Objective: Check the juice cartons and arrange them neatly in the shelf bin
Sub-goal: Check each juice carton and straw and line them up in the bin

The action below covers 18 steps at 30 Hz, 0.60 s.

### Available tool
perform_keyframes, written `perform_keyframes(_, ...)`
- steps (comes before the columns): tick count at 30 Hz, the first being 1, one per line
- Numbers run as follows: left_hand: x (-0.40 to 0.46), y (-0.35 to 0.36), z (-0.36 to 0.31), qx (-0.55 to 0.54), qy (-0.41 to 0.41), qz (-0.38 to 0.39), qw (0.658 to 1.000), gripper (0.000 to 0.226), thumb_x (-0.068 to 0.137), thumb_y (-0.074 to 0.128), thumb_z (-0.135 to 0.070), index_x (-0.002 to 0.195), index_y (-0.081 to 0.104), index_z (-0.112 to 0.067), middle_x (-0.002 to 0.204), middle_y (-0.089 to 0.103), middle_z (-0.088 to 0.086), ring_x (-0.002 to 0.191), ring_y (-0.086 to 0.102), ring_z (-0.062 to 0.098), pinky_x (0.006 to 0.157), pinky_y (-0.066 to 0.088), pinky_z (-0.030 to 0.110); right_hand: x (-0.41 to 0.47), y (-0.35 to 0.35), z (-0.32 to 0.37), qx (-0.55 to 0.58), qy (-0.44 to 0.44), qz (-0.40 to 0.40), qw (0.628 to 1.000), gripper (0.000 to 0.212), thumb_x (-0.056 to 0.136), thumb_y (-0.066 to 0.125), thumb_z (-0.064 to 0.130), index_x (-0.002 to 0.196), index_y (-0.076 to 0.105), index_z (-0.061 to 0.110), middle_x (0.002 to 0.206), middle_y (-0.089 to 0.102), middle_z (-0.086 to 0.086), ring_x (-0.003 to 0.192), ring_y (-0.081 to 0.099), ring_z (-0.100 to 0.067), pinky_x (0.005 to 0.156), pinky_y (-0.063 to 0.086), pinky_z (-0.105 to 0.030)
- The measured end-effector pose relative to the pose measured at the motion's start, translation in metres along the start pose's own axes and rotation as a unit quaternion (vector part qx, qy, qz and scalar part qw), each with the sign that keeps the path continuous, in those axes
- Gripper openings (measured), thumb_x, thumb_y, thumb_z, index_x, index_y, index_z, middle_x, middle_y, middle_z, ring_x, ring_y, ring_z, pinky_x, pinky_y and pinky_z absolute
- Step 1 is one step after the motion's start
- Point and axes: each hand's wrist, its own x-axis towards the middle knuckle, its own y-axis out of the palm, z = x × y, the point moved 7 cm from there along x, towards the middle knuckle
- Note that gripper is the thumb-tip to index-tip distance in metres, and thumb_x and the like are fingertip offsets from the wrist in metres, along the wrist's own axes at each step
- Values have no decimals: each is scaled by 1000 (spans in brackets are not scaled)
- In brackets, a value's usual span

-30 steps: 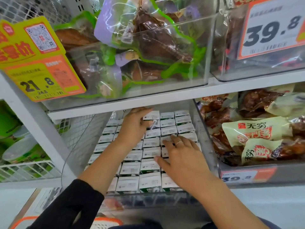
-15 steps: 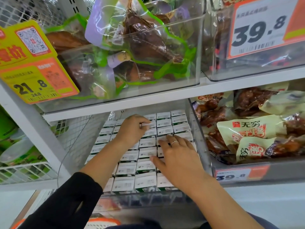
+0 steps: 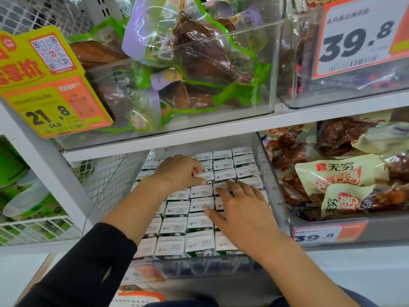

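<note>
Several small white-topped juice cartons (image 3: 200, 222) stand in tight rows inside a clear shelf bin (image 3: 199, 265) on the lower shelf. My left hand (image 3: 179, 171) reaches into the middle rows, its fingers curled around one carton (image 3: 204, 175) that sits slightly raised and tilted. My right hand (image 3: 241, 209) lies flat on the carton tops at the right side of the bin, fingers spread, a ring on one finger. It hides the cartons beneath it.
A white shelf board (image 3: 199, 138) hangs low over the bin. Above it is a clear bin of bagged meat (image 3: 188, 69). Packaged snacks (image 3: 336, 176) fill the bin to the right. A wire mesh divider (image 3: 110, 180) and green tubs (image 3: 33, 204) are on the left.
My left hand has drawn back from the rear rows toward the middle and closed on a carton. My right hand has barely shifted on the carton tops.
</note>
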Motion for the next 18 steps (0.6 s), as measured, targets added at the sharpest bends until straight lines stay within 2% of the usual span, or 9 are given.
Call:
perform_keyframes(2, -2, 4, -2, 20, 11, -12, 1000, 37, 88, 59, -53, 113, 65, -25, 115, 65, -4, 109, 54, 18, 90, 43, 32, 1, 0, 1, -4, 0, -4, 1000, 65, 94, 30, 60, 144, 33, 18, 152, 32, -10, 141, 25, -26, 116, 17, -41)
perform_keyframes(5, -7, 10, -7, 60, 33, -37, 997, 41, 96, 48, -48, 125, 57, -21, 126, 60, 2, 120, 47, 23, 97, 38, 35, 1, 0, 1, -7, 0, -7, 1000, 65, 95, 29, 59, 144, 33, 18, 151, 32, -10, 140, 26, -26, 116, 18, -41)
perform_keyframes(7, -13, 8, -7, 51, 43, -69, 995, 42, 98, 44, -47, 127, 53, -19, 126, 59, 3, 119, 47, 22, 96, 37, 34, 1, 0, 2, -3, 0, -11, 1000, 64, 94, 29, 60, 144, 34, 18, 151, 33, -10, 140, 26, -26, 116, 18, -41)
perform_keyframes(11, -34, -12, -1, -50, 52, -185, 980, 38, 98, 42, -45, 120, 51, -16, 97, 59, -1, 90, 56, 19, 67, 39, 31, 0, 0, 1, 0, -2, -14, 1000, 64, 94, 28, 60, 144, 34, 19, 152, 31, -10, 141, 25, -25, 116, 17, -41)
perform_keyframes(12, -41, -17, 2, -84, 51, -217, 971, 36, 98, 42, -44, 119, 51, -15, 94, 59, -2, 84, 56, 18, 63, 40, 31, 0, 0, 0, 0, -2, -12, 1000, 64, 94, 28, 60, 144, 33, 20, 152, 31, -9, 141, 25, -25, 116, 17, -40)
perform_keyframes(14, -58, -28, 6, -189, 36, -283, 940, 32, 99, 43, -41, 117, 52, -17, 97, 62, 0, 82, 59, 15, 67, 48, 31, 0, 0, -2, 7, -2, -14, 1000, 63, 94, 30, 60, 144, 33, 21, 152, 32, -7, 140, 25, -23, 116, 17, -39)
perform_keyframes(16, -76, -30, 8, -317, 2, -336, 887, 28, 96, 46, -42, 110, 54, -21, 93, 64, -2, 79, 60, 1, 68, 48, 18, 0, -6, -3, 37, 2, -34, 999, 60, 94, 35, 58, 143, 34, 23, 148, 37, -2, 137, 30, -20, 113, 22, -35)
perform_keyframes(17, -84, -26, 7, -378, -24, -345, 859, 29, 93, 46, -44, 108, 56, -21, 92, 65, -4, 80, 61, -1, 70, 49, 15, 0, -10, -3, 61, 5, -52, 997, 58, 94, 38, 56, 142, 35, 24, 146, 40, 0, 134, 34, -19, 110, 27, -32)
perform_keyframes(18, -89, -19, 6, -441, -54, -338, 830, 33, 91, 47, -46, 106, 59, -19, 92, 67, -3, 83, 63, 2, 75, 53, 20, -1, -16, -3, 89, 7, -73, 993, 57, 94, 40, 54, 142, 35, 24, 144, 42, 1, 131, 36, -18, 105, 32, -30)
